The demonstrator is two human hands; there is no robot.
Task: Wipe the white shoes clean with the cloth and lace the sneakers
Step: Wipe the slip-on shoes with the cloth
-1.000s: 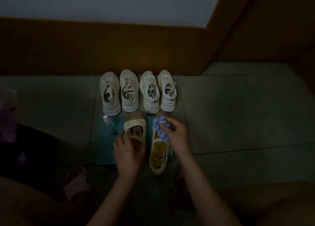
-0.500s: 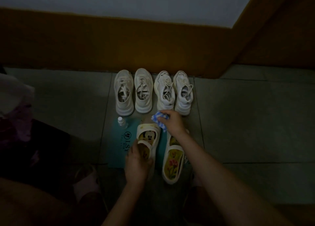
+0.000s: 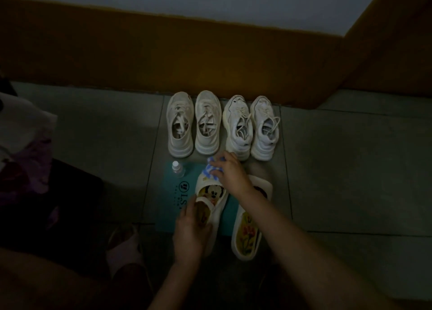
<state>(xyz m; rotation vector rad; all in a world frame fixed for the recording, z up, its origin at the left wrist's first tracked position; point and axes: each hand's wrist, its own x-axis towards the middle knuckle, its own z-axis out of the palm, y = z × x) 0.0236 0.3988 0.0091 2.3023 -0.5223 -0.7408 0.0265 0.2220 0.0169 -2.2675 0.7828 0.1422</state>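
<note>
Two white strap shoes with printed insoles lie on a teal mat (image 3: 170,207). My left hand (image 3: 190,231) grips the heel of the left white shoe (image 3: 218,212), the one with a cartoon mouse insole. My right hand (image 3: 230,173) holds a blue-and-white cloth (image 3: 210,170) against that shoe's toe. The right white shoe (image 3: 247,236), with a flower insole, lies beside it, partly under my right forearm. Behind them stand two pairs of white sneakers: a left pair (image 3: 194,122) and a right pair (image 3: 251,126), both with loose laces.
A small clear bottle (image 3: 177,168) stands on the mat's far left corner. A brown-skirted wall (image 3: 163,52) runs just behind the sneakers. Dark clothing and a bag (image 3: 23,160) sit at the left. Grey floor tiles (image 3: 350,181) stretch to the right.
My right hand with the cloth has moved from the right shoe's toe over to the toe of the left shoe. My left hand slid back toward the shoe's heel.
</note>
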